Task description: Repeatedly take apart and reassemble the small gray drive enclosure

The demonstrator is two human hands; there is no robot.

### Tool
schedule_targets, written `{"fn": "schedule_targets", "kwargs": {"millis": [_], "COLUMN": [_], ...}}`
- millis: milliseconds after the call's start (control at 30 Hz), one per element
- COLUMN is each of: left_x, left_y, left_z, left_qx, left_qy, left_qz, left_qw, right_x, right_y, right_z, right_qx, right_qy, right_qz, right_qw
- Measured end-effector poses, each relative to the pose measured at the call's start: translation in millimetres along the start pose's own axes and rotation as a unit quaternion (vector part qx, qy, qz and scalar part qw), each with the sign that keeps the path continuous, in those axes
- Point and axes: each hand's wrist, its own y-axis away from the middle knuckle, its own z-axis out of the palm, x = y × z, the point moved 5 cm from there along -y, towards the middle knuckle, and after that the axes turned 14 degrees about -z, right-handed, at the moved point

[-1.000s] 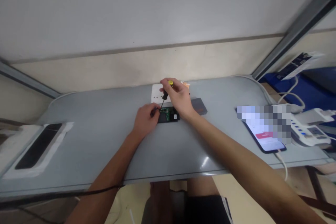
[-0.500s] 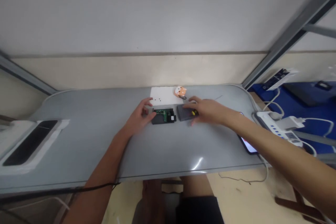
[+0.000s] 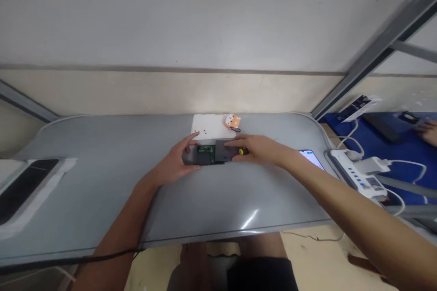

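A flat dark case with a green circuit board (image 3: 206, 149) showing lies on the grey table. My left hand (image 3: 174, 160) is closed around the left end of this case, thumb along the near side and fingers on the far side. A dark grey cover (image 3: 225, 151) sits over the right part of the board, gripped by my right hand (image 3: 261, 149). Tucked in that same hand is a tool with a yellow and black end (image 3: 243, 151), probably a screwdriver; its shaft is hidden. Behind the case, several tiny dark screws (image 3: 205, 132) rest on a white sheet (image 3: 213, 122).
An orange and white animal-shaped case (image 3: 232, 121) stands on the sheet's right side. A lit phone (image 3: 311, 159) lies beyond my right forearm, near a white power strip (image 3: 355, 175) with cables. At left is a black panel (image 3: 25, 186). Another person's hand (image 3: 428, 132) shows at far right.
My right hand has brought the grey cover left, from beside the case onto its right part. My left hand has closed around the case's left end. The view has shifted slightly.
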Motion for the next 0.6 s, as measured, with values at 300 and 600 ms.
{"fn": "schedule_targets", "kwargs": {"millis": [300,600], "left_x": [-4.0,-12.5], "left_y": [-4.5,-3.4], "left_z": [6.6,15.8], "left_qx": [0.031,-0.013], "left_qy": [0.017,0.032], "left_qz": [0.003,-0.056], "left_qw": [0.999,0.998], "right_x": [-14.1,-18.9], "right_y": [-13.5,-28.9], "right_z": [24.3,41.9], "right_qx": [-0.002,0.062], "right_qy": [0.136,0.112], "right_qz": [0.005,-0.051], "right_qw": [0.991,0.99]}}
